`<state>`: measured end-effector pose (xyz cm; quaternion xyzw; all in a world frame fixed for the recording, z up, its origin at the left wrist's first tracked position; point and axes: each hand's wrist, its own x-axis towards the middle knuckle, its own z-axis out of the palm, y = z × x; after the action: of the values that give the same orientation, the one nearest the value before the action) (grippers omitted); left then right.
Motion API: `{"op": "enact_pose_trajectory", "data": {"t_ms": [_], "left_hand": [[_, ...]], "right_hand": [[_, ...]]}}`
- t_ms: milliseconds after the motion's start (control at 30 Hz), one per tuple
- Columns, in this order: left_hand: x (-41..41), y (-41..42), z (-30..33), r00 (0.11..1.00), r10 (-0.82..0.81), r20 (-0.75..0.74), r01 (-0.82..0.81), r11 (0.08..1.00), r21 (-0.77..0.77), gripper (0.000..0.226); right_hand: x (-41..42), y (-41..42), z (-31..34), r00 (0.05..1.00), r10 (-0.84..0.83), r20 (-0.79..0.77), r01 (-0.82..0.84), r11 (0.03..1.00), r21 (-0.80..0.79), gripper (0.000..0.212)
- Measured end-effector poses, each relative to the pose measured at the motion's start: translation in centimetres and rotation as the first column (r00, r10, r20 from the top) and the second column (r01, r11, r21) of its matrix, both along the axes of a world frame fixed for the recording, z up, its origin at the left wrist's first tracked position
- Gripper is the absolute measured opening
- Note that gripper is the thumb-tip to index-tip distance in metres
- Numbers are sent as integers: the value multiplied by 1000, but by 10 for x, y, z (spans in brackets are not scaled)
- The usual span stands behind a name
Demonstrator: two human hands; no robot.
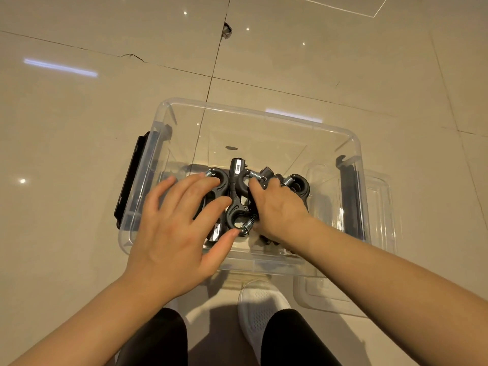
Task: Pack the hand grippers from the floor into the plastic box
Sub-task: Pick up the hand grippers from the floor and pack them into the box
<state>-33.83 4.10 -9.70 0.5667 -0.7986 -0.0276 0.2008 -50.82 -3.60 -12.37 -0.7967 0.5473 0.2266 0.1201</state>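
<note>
Both hands reach into the plastic box (264, 120). The left hand (179, 231) is spread open, fingers straight, resting on the black hand grippers (237, 191) clustered at the box's near side. The right hand (280, 207) curls its fingers down around grippers in the same cluster. The box stands on the tiled floor (79, 128), black latches on both ends. A clear lid (380, 260) lies beside its right end. A white shoe (261, 307) stands just before the box.

Bare forearms, black trousers (158, 339), one white, seemingly mesh-knit shoe (260, 310).
</note>
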Motion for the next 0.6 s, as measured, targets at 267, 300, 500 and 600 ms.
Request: {"op": "enact_pose_trajectory", "data": {"t_ms": [267, 300, 500, 600], "left_hand": [[-1, -1, 1, 1000, 1, 1, -1, 1000, -2, 36], [-1, -1, 1, 1000, 1, 1, -1, 1000, 0, 36], [-1, 0, 1, 1000, -2, 5, 2, 1000, 5, 37], [-2, -1, 2, 1000, -4, 6, 4, 1000, 8, 37]], "right_hand": [[-38, -14, 40, 656, -452, 604, 459, 875, 156, 31], [-38, -10, 36, 585, -521, 622, 493, 837, 238, 34], [-51, -1, 16, 959, -172, 225, 188, 981, -52, 51], [-42, -12, 14, 979, -64, 193, 73, 997, -40, 57]]}}
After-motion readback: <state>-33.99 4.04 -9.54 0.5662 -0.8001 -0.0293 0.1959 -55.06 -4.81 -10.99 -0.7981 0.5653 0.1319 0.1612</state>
